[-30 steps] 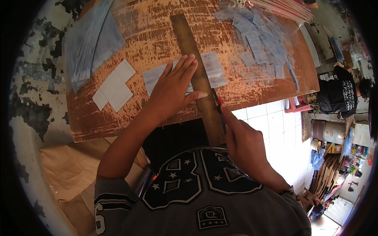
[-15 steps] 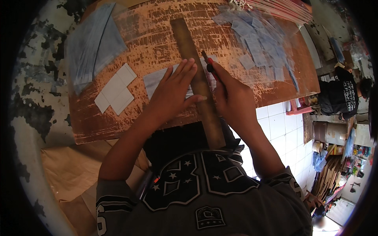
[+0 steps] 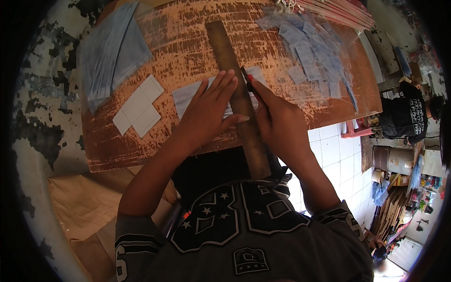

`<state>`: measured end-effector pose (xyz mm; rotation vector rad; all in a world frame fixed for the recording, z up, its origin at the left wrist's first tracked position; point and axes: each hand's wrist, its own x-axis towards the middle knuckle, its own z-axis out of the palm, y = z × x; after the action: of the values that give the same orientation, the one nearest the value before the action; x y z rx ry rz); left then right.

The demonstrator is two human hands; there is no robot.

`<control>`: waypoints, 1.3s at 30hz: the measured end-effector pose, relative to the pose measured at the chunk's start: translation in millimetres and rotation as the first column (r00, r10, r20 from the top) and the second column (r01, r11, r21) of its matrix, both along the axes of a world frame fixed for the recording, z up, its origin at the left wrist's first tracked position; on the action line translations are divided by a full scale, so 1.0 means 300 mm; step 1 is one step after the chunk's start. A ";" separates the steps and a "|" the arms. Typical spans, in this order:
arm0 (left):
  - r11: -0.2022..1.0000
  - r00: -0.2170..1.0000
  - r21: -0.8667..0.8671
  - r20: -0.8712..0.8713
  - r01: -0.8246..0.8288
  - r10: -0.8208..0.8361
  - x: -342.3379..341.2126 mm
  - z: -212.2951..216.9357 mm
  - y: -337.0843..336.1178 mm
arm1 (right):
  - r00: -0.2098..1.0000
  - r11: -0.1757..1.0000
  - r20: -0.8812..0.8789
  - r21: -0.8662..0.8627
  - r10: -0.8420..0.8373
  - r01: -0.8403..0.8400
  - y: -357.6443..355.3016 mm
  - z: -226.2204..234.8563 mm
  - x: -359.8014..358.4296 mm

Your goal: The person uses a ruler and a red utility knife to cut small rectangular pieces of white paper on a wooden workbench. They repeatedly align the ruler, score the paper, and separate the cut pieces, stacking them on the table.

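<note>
A long, worn brownish ruler (image 3: 224, 49) lies slanted on the table, its near end reaching past the edge toward my body. My left hand (image 3: 209, 105) presses flat on it, fingers spread and thumb out along its lower part. Beneath the ruler and my left hand is a pale bluish sheet (image 3: 182, 97), partly hidden. My right hand (image 3: 278, 113) is closed around a red and black cutter knife (image 3: 250, 79), its blade end beside the ruler's right edge. To the left lie white paper pieces with drawn lines (image 3: 139, 107).
The table (image 3: 181, 33) has a scratched, peeling brown top. Bluish clear plastic sheets (image 3: 110, 58) lie at far left, and small cut plastic pieces (image 3: 307, 49) are heaped at far right near thin reddish sticks (image 3: 336, 13). Brown paper (image 3: 89, 199) is below left. Another person (image 3: 406, 113) is at the right.
My right hand and the knife have drawn slightly nearer to me along the ruler's edge. The left hand and ruler are nearly unmoved.
</note>
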<state>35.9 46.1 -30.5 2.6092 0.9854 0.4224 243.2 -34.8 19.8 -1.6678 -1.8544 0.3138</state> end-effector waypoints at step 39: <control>0.999 1.000 -0.033 0.010 0.016 -0.015 -0.002 -0.012 0.015 | 0.997 0.997 0.007 0.033 -0.072 0.071 -0.004 -0.003 0.018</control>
<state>35.1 50.7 -34.1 2.5816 0.9602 0.4108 248.7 -36.1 18.8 -1.7112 -1.7918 0.2455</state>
